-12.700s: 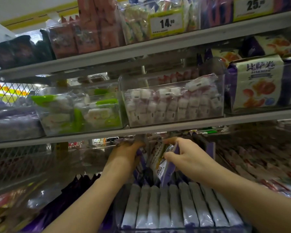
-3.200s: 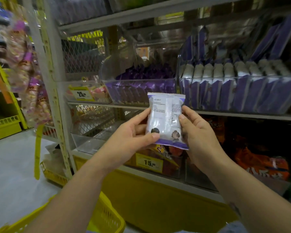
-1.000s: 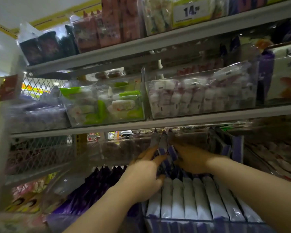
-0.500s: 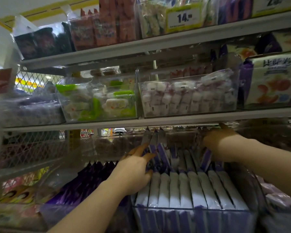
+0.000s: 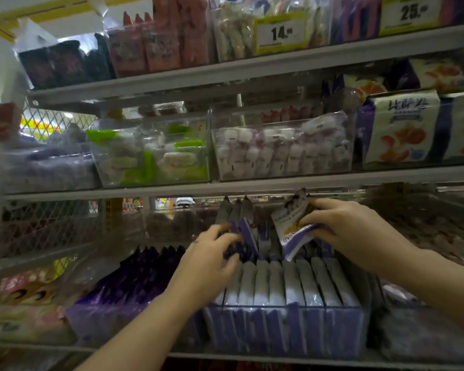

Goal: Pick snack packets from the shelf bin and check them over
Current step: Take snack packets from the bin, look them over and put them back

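Note:
A clear shelf bin holds a row of several upright white-and-purple snack packets. My right hand grips one white-and-purple packet, lifted above the back of the row and tilted. My left hand reaches in at the bin's left side, its fingers spread and resting on the upright packets at the back; it holds nothing.
The shelf board just above leaves little headroom over the bin. A bin of dark purple packets stands to the left, more packets lie to the right. Clear bins of sweets fill the shelf above.
My right hand, which was reaching to the back right of the bin, has come back with a packet gripped and lifted. The left hand has stayed on the packets at the left.

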{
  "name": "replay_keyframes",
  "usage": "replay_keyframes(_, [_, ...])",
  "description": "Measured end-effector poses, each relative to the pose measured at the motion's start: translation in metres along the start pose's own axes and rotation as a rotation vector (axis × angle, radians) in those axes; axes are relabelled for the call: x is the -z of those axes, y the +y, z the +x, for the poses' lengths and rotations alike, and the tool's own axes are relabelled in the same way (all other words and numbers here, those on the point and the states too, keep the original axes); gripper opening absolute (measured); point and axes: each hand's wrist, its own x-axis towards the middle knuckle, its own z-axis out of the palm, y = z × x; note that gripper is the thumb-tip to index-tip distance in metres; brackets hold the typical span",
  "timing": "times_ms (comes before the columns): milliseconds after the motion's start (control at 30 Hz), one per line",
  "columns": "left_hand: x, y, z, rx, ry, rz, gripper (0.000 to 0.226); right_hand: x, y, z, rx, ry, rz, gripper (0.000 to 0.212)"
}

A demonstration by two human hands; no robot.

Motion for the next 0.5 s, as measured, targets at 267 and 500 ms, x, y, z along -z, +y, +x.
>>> replay_keyframes(267, [0.019,0.038,-0.026,0.497,0.295,-1.051,0.038,-0.013,-0.077,-0.051,0.097,0.339,0.471,0.027])
replay_keyframes(500, [0.021,0.021,-0.081,0.744,0.372,-1.327,0.042,-0.063,-0.146,-0.082,0.145,0.191,0.718,0.042])
